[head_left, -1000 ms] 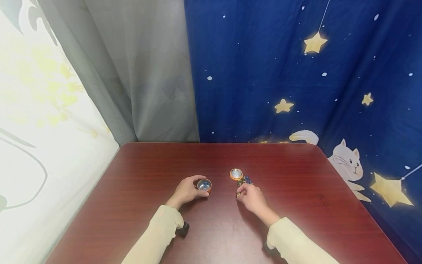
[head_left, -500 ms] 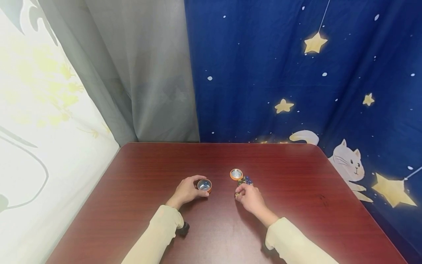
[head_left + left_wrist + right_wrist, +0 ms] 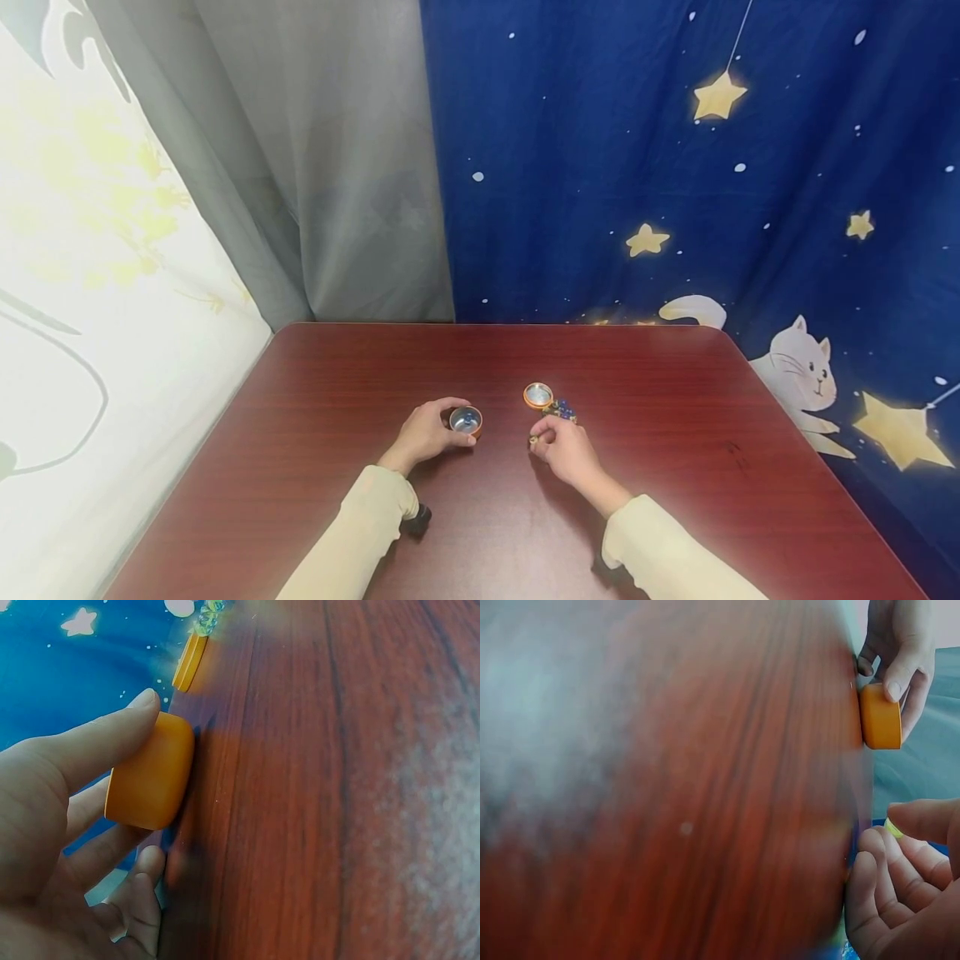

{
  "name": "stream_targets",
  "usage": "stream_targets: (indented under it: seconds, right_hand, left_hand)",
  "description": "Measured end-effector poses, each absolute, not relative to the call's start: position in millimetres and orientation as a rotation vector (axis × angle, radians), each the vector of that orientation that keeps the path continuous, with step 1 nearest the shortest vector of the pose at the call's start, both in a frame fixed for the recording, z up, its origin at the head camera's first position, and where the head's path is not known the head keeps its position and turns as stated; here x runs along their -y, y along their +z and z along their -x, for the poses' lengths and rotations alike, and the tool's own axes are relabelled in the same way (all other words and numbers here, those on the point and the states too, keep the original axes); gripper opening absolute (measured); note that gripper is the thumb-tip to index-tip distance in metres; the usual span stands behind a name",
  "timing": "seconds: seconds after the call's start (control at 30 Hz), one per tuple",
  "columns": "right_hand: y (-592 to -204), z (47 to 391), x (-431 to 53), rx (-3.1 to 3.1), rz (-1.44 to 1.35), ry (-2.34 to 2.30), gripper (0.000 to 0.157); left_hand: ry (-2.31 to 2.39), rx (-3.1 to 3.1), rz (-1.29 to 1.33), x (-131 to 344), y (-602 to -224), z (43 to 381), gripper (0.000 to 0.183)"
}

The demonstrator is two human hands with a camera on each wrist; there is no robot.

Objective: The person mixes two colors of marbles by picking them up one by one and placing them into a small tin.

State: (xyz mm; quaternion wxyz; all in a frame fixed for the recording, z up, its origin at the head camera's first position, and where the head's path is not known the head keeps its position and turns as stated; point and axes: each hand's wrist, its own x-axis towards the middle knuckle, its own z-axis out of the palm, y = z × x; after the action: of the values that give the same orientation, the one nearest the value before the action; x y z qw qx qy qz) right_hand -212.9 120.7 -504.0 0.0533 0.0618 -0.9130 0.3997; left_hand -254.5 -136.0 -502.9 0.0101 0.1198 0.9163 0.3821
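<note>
My left hand [image 3: 423, 433] grips a small round orange tin [image 3: 154, 784], thumb and fingers on opposite sides of its wall. The tin is upright on the table, its silvery inside facing up with something small and blue in it. Between thumb and fingertips my right hand [image 3: 568, 452] pinches a small yellow-green bead-like piece [image 3: 892, 828], low over the table to the right of the tin. Beyond this hand lies a small cluster of blue and greenish glassy beads [image 3: 564, 408], partly hidden by the hand. The orange lid [image 3: 537, 396] rests beside them, silvery inside up.
Both hands work over a dark red wood-grain table [image 3: 360, 367]. A grey curtain [image 3: 360, 167] and a blue star-patterned curtain [image 3: 562, 167] hang behind its far edge. A black device [image 3: 417, 521] shows under the left cuff.
My right hand has moved slightly left, toward the tin, with the yellow-green piece in its fingertips. The left hand and tin have stayed in place.
</note>
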Motion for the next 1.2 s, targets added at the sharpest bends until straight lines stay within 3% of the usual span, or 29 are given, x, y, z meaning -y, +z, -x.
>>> stream_targets:
  seconds: [1.2]
  right_hand:
    - [-504.5,217.5,-96.3,2.666,-0.303,1.518,0.014]
  left_hand:
    - [1.199,-2.855,-0.375,135.4,-502.1,255.7,0.059]
